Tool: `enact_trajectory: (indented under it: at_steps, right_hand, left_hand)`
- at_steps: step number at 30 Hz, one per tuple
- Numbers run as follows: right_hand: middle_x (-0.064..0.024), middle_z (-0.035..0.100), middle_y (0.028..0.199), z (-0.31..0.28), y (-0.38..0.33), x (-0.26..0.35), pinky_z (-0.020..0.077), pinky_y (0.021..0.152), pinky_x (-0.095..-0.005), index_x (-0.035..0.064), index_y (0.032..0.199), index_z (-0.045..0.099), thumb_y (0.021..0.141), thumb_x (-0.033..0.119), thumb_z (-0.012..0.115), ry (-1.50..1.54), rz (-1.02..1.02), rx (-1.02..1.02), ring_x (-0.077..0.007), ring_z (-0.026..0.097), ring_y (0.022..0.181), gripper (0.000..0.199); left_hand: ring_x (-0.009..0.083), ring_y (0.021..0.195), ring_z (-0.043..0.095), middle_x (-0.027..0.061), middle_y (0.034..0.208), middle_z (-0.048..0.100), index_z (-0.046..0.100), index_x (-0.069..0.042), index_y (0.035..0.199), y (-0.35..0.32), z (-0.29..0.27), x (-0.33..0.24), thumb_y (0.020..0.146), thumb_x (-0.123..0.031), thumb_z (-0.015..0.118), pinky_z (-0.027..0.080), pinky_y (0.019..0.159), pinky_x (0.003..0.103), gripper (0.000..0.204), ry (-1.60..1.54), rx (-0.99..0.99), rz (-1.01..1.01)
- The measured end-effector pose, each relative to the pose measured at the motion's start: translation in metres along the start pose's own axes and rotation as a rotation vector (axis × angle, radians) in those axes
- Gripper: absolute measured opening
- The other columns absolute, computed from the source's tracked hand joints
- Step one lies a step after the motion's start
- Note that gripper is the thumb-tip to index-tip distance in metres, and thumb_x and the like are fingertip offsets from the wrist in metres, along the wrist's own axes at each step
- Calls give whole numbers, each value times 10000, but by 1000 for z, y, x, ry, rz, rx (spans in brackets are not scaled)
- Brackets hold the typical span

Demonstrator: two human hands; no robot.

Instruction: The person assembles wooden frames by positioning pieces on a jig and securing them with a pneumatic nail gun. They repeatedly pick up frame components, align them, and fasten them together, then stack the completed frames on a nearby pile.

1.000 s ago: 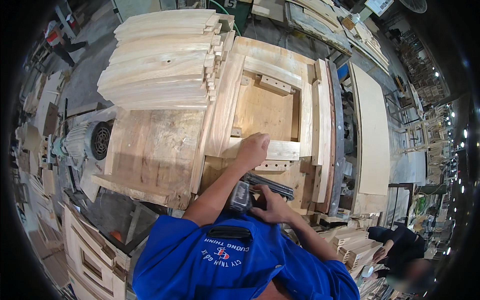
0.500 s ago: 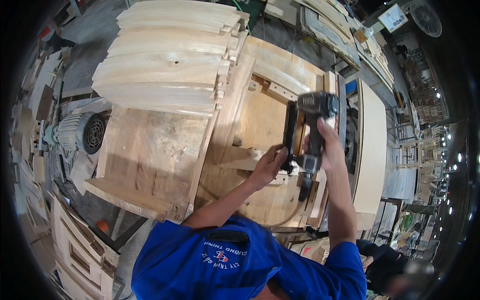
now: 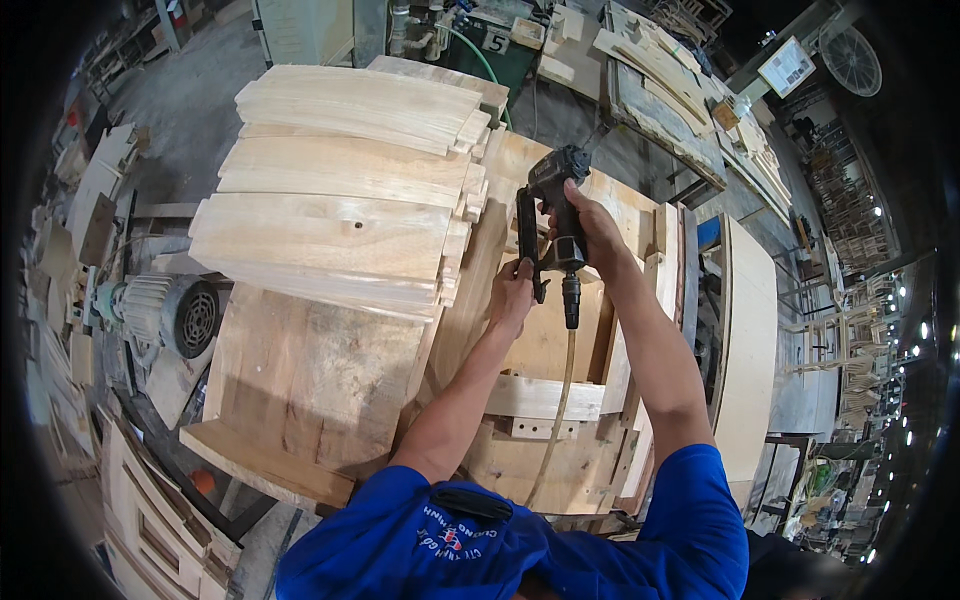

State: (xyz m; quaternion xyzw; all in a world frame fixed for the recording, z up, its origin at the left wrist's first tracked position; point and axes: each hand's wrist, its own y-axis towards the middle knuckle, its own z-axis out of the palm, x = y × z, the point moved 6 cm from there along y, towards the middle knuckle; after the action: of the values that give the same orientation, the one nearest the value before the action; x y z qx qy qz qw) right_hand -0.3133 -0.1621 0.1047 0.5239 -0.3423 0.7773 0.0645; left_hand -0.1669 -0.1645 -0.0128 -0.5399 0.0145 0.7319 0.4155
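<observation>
A black pneumatic nail gun [image 3: 552,176] is held over the far part of a wooden jig [image 3: 525,470]. My right hand [image 3: 600,235] wraps its handle, fingers closed. My left hand [image 3: 512,292] is closed at the near end of the gun's long magazine, partly hidden by it. From the handle's coupling a yellowish air hose [image 3: 565,400] runs back toward me over the jig. A pale curved wooden slat [image 3: 545,397] lies across the jig beneath the hose, beside a small block with holes. The gun's nose and what it may touch cannot be made out.
Left of the jig, a stack of pale boards [image 3: 330,225] sits on a wooden stand [image 3: 310,380]. An electric motor [image 3: 150,305] is farther left. A large pale panel [image 3: 748,350] stands to the right. Benches with wood pieces [image 3: 660,100] are at the back right.
Both hands and the nail gun have moved farther away and left over the jig. The slat and holed block at the jig's near side now show more fully. The view has shifted slightly.
</observation>
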Motion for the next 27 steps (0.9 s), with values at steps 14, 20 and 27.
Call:
enact_trajectory:
  at_steps: [14,20,27]
  right_hand:
    - [-83,660,819,-22,0,-3,560,611,-337,-11,1084,671,1049,542,611,-71,2,-152,-176,637,666,557]
    - [-33,664,745,-30,-119,-17,533,522,-299,93,1090,683,1050,398,646,-124,-89,-210,-159,638,574,309]
    - [-76,691,851,-16,-311,-140,572,653,-308,63,1197,632,1026,151,613,-543,-10,-49,-181,704,730,193]
  left_hand:
    - [94,652,588,-5,813,654,673,-41,1203,-1,16,7,1085,-322,561,511,582,292,325,8,-11,-64]
    - [448,944,659,198,976,683,655,-88,992,-62,6,2,1064,-282,490,522,812,523,265,365,-77,522]
    - [184,940,707,135,1079,741,653,-17,1273,-188,-37,-66,1106,-259,562,555,833,332,308,213,-208,526]
